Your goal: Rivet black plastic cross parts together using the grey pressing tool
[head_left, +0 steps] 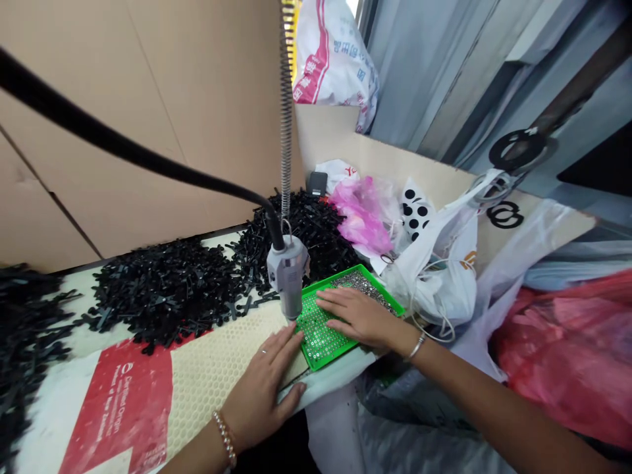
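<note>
The left hand (261,388), wearing a pearl-beaded bracelet (224,438) and a thin ring (263,351), lies flat and open on a cream honeycomb-textured mat (217,375), its fingertips at the left edge of a bright green perforated plastic tray (316,336) and holding nothing that shows. The right hand (358,318), with a thin silver bangle (416,345), rests palm down across the tray, fingers open and close together, also gripping nothing visible. The tray sits at the mat's right end, its rows of holes dotted with tiny silvery pieces, and a loose heap of small silvery pieces (363,286) lies along its far side. A grey cylindrical handheld device (287,270) hangs from a coiled steel spring (286,131) just beside the tray's left corner, with a thick black hose (123,155) running from its top. Heaps of black cross-shaped plastic pieces (162,296) lie to the left, and a crumpled pink plastic bag (363,217) and a white plastic carrier bag (434,276) crowd the far side
</note>
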`<state>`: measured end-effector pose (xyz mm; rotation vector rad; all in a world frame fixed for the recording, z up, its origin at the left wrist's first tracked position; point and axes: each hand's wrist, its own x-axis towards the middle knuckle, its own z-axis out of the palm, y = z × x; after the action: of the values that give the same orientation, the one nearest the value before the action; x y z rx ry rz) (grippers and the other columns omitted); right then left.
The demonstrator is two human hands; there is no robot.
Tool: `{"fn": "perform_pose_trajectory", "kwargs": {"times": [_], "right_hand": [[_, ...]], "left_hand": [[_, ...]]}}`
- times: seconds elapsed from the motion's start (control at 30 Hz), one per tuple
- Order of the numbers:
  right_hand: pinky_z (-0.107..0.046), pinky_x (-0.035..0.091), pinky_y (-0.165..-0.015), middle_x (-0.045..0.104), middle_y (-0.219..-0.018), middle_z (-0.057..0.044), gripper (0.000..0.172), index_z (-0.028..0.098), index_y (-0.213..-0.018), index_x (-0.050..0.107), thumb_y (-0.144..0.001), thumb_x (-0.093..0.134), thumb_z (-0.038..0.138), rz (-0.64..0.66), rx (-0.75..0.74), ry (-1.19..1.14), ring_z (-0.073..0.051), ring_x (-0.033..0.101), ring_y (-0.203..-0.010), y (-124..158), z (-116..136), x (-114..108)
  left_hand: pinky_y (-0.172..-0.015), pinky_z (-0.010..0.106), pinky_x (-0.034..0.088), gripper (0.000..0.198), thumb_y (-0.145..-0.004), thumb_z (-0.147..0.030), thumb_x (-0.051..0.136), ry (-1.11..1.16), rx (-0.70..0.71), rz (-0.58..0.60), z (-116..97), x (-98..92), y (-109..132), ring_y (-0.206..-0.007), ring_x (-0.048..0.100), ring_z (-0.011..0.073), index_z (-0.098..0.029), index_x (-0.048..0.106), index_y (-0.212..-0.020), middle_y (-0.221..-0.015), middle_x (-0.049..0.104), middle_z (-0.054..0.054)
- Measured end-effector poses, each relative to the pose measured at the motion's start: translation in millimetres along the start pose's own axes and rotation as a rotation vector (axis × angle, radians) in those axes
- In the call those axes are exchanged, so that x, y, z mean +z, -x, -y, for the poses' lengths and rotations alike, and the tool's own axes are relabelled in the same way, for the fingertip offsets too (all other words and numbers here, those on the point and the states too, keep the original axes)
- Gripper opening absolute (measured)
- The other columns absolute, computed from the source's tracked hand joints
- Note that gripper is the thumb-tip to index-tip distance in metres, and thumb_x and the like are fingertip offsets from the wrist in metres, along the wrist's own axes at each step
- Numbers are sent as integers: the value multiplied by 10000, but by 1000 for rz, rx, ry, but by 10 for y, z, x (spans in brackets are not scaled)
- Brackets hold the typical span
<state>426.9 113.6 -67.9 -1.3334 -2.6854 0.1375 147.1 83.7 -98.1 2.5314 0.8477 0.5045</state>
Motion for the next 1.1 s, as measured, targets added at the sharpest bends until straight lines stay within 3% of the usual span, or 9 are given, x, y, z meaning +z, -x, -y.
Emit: {"fn": "perform_pose_trajectory", "kwargs": {"times": [0.13,0.3,0.4,0.53,0.67,0.77,0.9,1.1], "right_hand": [[-500,269,-1115,393,-1444,-61,496,207,-1417,398,-999,409,474,46,71,13,-254,320,-1340,-75,-67,68],[-554,296,-1089,357,-1456,-116,557,158,-1421,396,-992,365,511,5,243,80,-309,301,-1348,234,-425,93],[-555,322,-1077,377,-1443,-127,542,136,-1395,435,-998,345,495,-13,271,97,-319,325,-1334,382,-545,35],[-528,322,-1083,392,-1437,-103,499,148,-1388,448,-1018,312,453,-17,215,50,-300,310,-1343,367,-390,-44],[-488,299,-1092,406,-1433,-71,452,213,-1415,402,-1021,368,430,55,31,-16,-245,362,-1318,309,-181,-29],[-497,266,-1099,399,-1439,-55,451,240,-1433,363,-1019,392,417,68,-9,5,-240,378,-1307,410,-277,-31],[-539,281,-1070,448,-1402,-84,427,202,-1403,422,-1024,370,391,39,17,76,-280,398,-1286,594,-505,-137],[-474,334,-1040,566,-1251,-97,412,170,-1281,551,-1027,320,398,10,-57,-38,-248,473,-1165,447,-199,-228]], "left_hand": [[-1098,561,325,657,-867,-231,533,-2,2,6,-7,-6,-18,-1376,285,291,-245,228,-1449,-1533,214,120],[-1100,557,331,679,-841,-220,556,2,8,-25,19,19,-26,-1371,292,307,-235,248,-1447,-1528,228,124],[-1095,567,331,683,-840,-222,557,-8,10,-23,20,21,-17,-1364,305,310,-236,245,-1447,-1523,243,127],[-1091,568,334,676,-844,-219,551,-13,17,-27,9,16,-12,-1365,306,304,-233,245,-1446,-1523,241,126],[-1096,555,332,673,-842,-217,554,-12,10,-26,2,11,-15,-1361,314,300,-229,258,-1447,-1519,255,124],[-1098,549,331,677,-835,-223,566,-5,5,-31,4,11,-12,-1355,327,301,-228,271,-1445,-1515,268,122],[-1102,547,323,678,-835,-224,565,0,13,-44,15,19,-10,-1358,322,297,-233,270,-1445,-1518,263,115],[-1108,546,310,693,-844,-219,551,-20,24,-30,13,22,-12,-1370,295,302,-231,233,-1459,-1531,227,118]]}}
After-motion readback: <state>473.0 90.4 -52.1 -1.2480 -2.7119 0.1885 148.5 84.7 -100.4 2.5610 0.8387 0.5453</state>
